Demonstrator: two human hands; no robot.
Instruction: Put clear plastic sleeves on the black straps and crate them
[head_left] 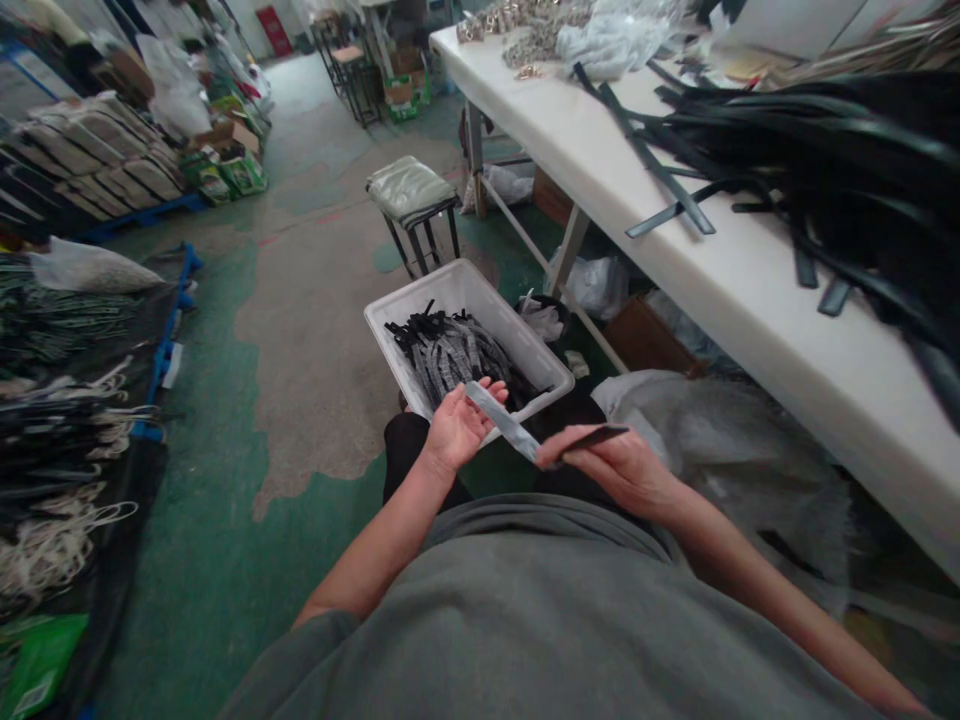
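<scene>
A flat strap (504, 420), pale grey on the face toward me, stretches between my hands above a white bin. My right hand (611, 468) pinches it, and a dark end sticks out past the fingers. My left hand (459, 428) is turned palm up with its fingers stretched out, and the strap's far end lies across them without being gripped. Just beyond my hands the white plastic bin (394, 345) holds a heap of grey and black straps (457, 350).
To the right runs a long white table (757, 290) with a pile of black strips (825, 150). A stool (412, 190) stands behind the bin. Clear plastic sheeting (720, 430) lies under the table. Bundled cords and strips (60, 430) lie on the left.
</scene>
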